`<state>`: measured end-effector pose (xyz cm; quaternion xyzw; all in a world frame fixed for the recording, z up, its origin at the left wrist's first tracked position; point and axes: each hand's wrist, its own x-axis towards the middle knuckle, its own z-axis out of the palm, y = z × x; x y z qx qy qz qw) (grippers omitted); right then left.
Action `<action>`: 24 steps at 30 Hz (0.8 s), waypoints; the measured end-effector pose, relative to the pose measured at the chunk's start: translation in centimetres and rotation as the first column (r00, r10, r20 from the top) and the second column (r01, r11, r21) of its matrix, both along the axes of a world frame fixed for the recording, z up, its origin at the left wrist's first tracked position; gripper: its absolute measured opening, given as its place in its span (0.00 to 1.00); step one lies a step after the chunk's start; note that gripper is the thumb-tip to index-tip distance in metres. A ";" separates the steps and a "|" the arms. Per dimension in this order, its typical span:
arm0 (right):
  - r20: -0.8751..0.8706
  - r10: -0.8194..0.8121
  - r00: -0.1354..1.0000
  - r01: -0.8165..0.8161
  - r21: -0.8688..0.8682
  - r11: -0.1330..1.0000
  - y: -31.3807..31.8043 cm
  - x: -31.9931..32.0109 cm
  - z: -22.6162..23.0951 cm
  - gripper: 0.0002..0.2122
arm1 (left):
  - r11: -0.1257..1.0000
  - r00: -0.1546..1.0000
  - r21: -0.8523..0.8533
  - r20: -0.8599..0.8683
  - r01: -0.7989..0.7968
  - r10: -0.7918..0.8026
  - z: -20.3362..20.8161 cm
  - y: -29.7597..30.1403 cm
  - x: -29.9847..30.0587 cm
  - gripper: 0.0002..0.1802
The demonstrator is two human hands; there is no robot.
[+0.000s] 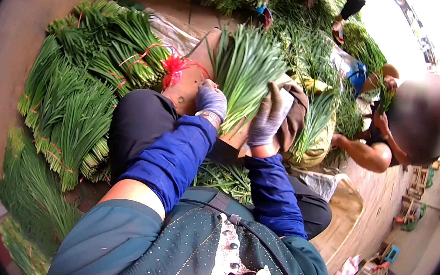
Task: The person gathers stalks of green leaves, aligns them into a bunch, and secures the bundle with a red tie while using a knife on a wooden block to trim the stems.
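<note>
Both gloved hands, left hand [211, 99] and right hand [267, 118], have their fingers closed round a loose bunch of long green chives [249, 70]; light, limp and easily bruised, best gripped near the stalk ends.

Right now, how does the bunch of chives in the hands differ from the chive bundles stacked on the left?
The bunch in the hands is loose, with no tie showing; the stacked bundles are bound with red ties. The bunch is gripped by the left hand and right hand over the lap; the stacked bundles lie untouched in a pile. The bunch is single; the bundles are many. Both are long green chives.
</note>
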<state>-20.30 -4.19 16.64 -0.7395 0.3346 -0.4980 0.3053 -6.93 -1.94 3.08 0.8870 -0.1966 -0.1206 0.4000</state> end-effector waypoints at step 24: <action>-0.874 0.195 0.444 0.106 0.268 0.958 -2.8 -4.1 -6.6 0.10 | 1.000 0.994 -0.017 -0.110 -0.011 0.009 1.4 -0.4 -0.5 0.07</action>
